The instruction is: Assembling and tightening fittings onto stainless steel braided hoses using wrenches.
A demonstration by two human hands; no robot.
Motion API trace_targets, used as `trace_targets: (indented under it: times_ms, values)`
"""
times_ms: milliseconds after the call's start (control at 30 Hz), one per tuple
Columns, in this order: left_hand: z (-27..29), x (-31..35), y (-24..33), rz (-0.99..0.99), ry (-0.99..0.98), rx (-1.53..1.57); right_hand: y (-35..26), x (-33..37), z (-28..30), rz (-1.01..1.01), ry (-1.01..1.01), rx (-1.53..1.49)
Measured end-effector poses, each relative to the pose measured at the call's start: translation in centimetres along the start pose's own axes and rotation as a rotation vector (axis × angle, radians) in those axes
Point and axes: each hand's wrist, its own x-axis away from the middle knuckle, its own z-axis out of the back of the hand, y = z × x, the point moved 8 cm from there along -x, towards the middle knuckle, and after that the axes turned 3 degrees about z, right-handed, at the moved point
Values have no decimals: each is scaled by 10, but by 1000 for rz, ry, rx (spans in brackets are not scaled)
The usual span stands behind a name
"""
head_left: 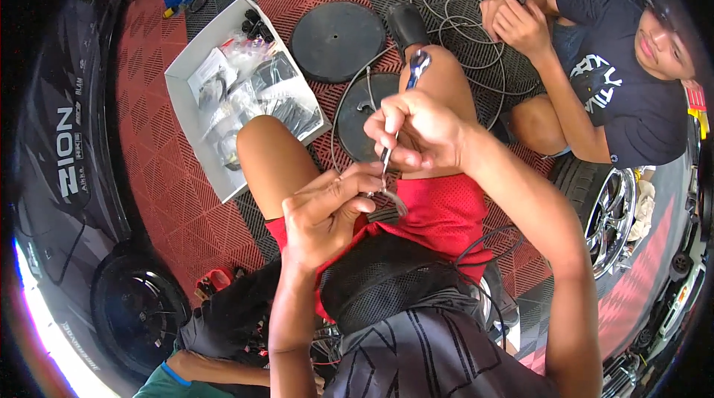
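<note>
My right hand [428, 130] is closed around a slim wrench [419, 67], its shiny blue-and-silver end pointing up and away from me. The wrench's lower end reaches down to the fingertips of my left hand [323, 212]. There, above my lap, my left fingers pinch a small metal fitting with a short, curved, clear-looking hose [399, 206] below it. Fingers partly cover the fitting, so how the wrench sits on it cannot be made out.
A white box [201, 160] of bagged parts lies beyond my left knee. Two round black discs [338, 40] and a coiled grey hose [498, 93] are on the tiled floor. A co-worker [625, 93] sits at right near a wheel [610, 219]; a dark car [63, 138] stands left.
</note>
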Motion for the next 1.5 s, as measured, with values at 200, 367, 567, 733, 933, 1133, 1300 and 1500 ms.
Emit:
trace_targets:
  times_ms: [200, 367, 567, 733, 933, 1133, 1300, 1500]
  values:
    - [33, -56, 51, -244, 88, -108, -85, 13, -64, 152, -130, 277]
    - [40, -97, 86, -314, 230, -199, -146, 23, -91, 233, -233, 367]
    - [57, -103, 92, -344, 323, -163, -168, 25, -133, 211, -326, 519]
    - [57, -110, 99, -392, 397, -160, -182, 44, -144, 265, -159, 650]
    - [58, -99, 107, -448, 412, -216, -178, 51, -150, 275, -128, 726]
    - [59, -86, 100, -466, 405, -181, -167, 68, -147, 354, 53, 855]
    - [53, -80, 94, -439, 391, -166, -158, 77, -135, 385, 15, 783]
    - [55, -72, 78, -367, 435, -58, -161, 109, -131, 600, 43, 828]
